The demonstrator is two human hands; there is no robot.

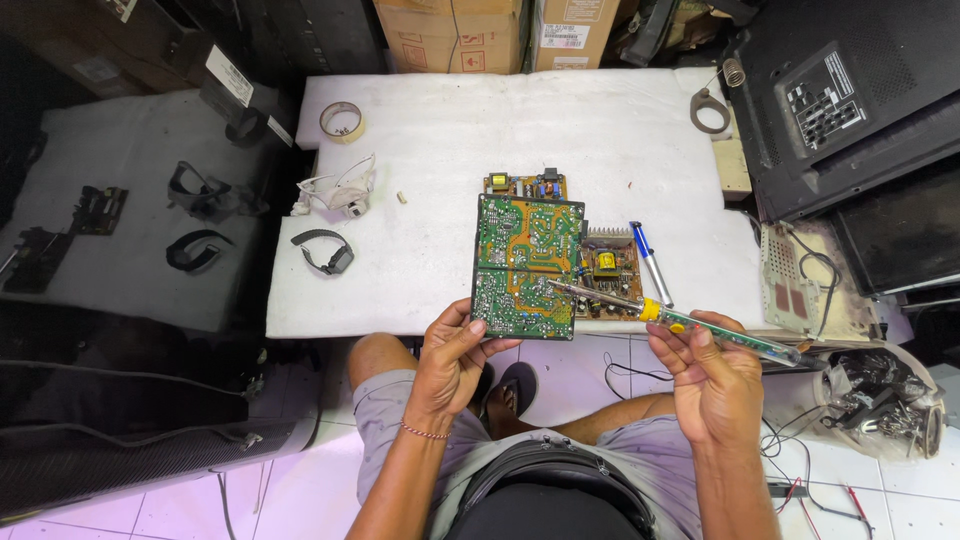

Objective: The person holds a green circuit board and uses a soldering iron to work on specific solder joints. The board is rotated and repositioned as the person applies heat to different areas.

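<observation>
- Two hands are busy at the near edge of the white-padded table (pixel 450 130): your left hand (pixel 452 358) pinches the lower edge of the green circuit board (pixel 527 265), thumb on the solder side and fingers curled behind, while your right hand (pixel 712 375) has its fingers wrapped round the clear handle of the soldering iron (pixel 690 325).
- With only that one-edge pinch, the board stands tilted over the table's near edge; pressure from the iron's tip, which sits on or just above the board's lower right part, could likely pivot it or slide it out of your grip.
- If the tip skids, it may bridge neighbouring solder joints or lift a copper track.
- Your left thumb lies near the tip, so a slip could burn it.
- One smaller brown board (pixel 606 272) with a heat sink lies just beside and partly under the green one; a dropped board might knock its parts.
- Mind the blue-and-white pen (pixel 651 264) under the iron's shaft; heat could mark it.
- Your bare knees sit below the edge, where falling solder might land.
</observation>
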